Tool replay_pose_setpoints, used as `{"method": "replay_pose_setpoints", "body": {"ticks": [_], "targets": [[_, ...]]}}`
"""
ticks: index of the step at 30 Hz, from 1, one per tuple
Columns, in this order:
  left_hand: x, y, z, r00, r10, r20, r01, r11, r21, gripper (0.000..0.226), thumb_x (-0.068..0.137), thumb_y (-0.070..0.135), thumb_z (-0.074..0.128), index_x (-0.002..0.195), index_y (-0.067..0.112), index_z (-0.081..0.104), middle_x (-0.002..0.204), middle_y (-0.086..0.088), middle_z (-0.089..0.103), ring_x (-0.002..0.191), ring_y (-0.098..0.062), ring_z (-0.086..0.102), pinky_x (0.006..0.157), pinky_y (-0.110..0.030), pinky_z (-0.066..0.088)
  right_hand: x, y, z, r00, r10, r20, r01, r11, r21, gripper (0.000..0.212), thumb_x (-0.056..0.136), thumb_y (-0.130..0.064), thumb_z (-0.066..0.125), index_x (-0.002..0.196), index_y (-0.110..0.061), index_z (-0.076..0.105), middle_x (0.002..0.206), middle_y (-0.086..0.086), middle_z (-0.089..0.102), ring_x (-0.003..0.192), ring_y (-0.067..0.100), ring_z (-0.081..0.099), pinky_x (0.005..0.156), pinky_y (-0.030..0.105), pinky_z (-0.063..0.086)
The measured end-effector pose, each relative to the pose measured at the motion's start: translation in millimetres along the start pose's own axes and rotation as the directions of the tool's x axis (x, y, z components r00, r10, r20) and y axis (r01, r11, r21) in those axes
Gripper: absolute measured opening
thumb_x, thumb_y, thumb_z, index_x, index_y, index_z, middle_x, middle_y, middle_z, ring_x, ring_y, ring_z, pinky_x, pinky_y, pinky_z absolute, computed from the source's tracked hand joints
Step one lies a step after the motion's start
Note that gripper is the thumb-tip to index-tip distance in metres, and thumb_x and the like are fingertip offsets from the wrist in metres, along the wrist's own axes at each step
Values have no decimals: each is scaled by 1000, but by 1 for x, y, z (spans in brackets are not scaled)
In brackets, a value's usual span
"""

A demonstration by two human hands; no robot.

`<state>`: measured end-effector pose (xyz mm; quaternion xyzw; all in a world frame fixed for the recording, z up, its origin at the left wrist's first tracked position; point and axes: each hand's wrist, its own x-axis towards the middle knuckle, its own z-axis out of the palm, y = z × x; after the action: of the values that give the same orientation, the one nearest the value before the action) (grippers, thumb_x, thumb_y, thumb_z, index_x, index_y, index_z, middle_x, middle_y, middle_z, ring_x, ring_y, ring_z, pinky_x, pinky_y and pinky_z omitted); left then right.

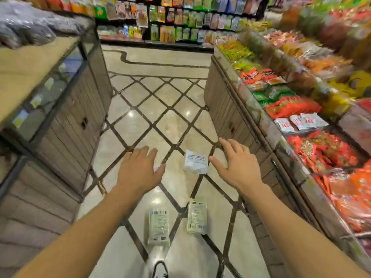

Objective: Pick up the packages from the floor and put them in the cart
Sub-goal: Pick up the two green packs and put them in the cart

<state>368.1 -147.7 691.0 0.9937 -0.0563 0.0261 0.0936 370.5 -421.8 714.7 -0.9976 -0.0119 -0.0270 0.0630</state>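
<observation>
We see three packages lying flat on the polished beige floor with its dark diamond lines (140, 125). The one the coming move seems to turn on is a small, white, nearly square plastic packet with a printed label (195, 161). It lies just beside the thumb tip of our right hand (236, 164), toward the left hand, and below the spread fingers (227, 146). It has barely any long axis. The right hand is clearly the nearer one; our left hand (138, 169) is further off on the packet's other side, its thumb pointing toward it. We judge a short reach down and inward with the right hand would take it.

Both hands are empty: the fingers are spread and relaxed, grasping nothing, palms down above the floor.

Nearer to us than the fingers, under the forearms, lie two long pale-green plastic packets, their long axes running away from us. One pale-green packet (158, 225) lies under the left wrist line, just ahead of a grey trouser leg and dark shoe (159, 267); the other pale-green packet (197, 216) lies to its right. Both carry fine print and barcode-like marks, but we cannot read any word or brand; the white packet's label is also too blurred.

No cart is in view. Beyond the right hand stands a display counter of red and orange snack bags (321, 149); beyond the left, a glass-topped wooden counter (60, 109).
</observation>
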Motion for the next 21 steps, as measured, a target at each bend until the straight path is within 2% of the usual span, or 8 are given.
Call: {"method": "replay_pose_setpoints", "body": {"ticks": [4,6,11,15,18,21], "targets": [[44,-23,92,994,-61,92,69,994,-80,57,91,49,51,129,8,66,124,-16,70,113,-40,64,92,-49,49,45,4,89,995,19,98,-23,999,41,74,103,-66,46,164,-26,38,164,7,47,148,36,47,111,52,46],[60,-30,145,982,-105,154,118,990,-78,59,92,48,51,133,8,64,126,-17,69,115,-40,64,94,-50,46,59,8,145,984,52,170,-63,996,58,75,103,-67,44,165,-28,34,168,5,42,152,34,43,116,52,43],[80,-59,307,942,-177,285,215,971,-105,53,95,44,62,135,10,62,128,-18,68,116,-42,62,96,-50,48,73,37,320,927,101,361,-133,989,65,75,102,-66,48,166,-29,32,166,4,43,149,34,45,112,52,47],[61,-87,458,882,-223,414,279,957,-79,56,96,49,58,141,15,57,135,-13,65,120,-38,60,97,-48,49,67,79,473,866,166,472,-208,977,37,74,102,-66,50,165,-28,35,162,7,48,140,39,53,106,52,50],[34,-103,570,826,-253,504,302,953,-17,62,97,52,54,151,22,47,139,-13,62,123,-37,58,97,-49,50,56,120,584,798,217,562,-245,969,-25,76,102,-67,45,166,-31,27,166,8,42,143,41,50,107,54,50],[15,-121,675,797,-262,544,274,960,59,69,98,59,45,161,33,29,148,-10,52,129,-34,52,99,-49,48,53,156,687,719,309,623,-354,934,-55,79,102,-69,44,168,-33,20,167,10,38,146,42,45,109,54,46]]}}
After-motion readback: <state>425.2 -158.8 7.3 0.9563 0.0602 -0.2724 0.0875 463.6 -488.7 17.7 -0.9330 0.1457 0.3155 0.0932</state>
